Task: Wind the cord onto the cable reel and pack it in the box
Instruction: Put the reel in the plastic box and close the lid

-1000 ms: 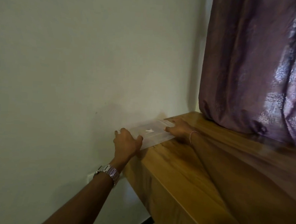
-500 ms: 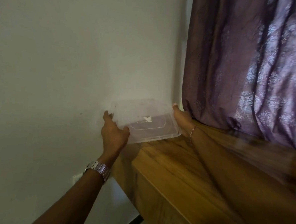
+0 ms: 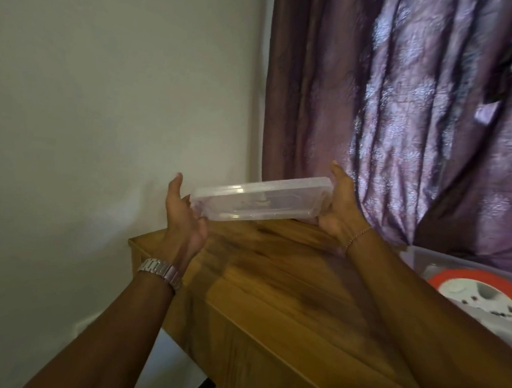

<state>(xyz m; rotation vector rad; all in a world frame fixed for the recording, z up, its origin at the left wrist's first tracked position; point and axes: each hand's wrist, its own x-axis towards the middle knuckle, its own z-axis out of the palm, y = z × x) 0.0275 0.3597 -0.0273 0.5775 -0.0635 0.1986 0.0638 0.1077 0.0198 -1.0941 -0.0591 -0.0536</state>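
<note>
A clear plastic box lid [image 3: 263, 200] hangs in the air above the far end of the wooden table [image 3: 273, 288], tilted a little up to the right. My left hand [image 3: 184, 216] holds its left end with fingers curled beneath and thumb raised. My right hand [image 3: 339, 211] holds the right end the same way. At the right edge a white cable reel [image 3: 479, 296] with an orange rim lies inside a clear box [image 3: 418, 257]; my right forearm hides part of both. No loose cord shows.
A pale wall [image 3: 104, 109] runs along the table's left end. A purple patterned curtain [image 3: 403, 113] hangs behind the table and drapes onto its far edge. The table's front edge drops off toward the floor at lower left.
The lid lay flat on the table by the wall; both hands took its ends and lifted it up and toward me. The view swung right, bringing the box and reel into sight.
</note>
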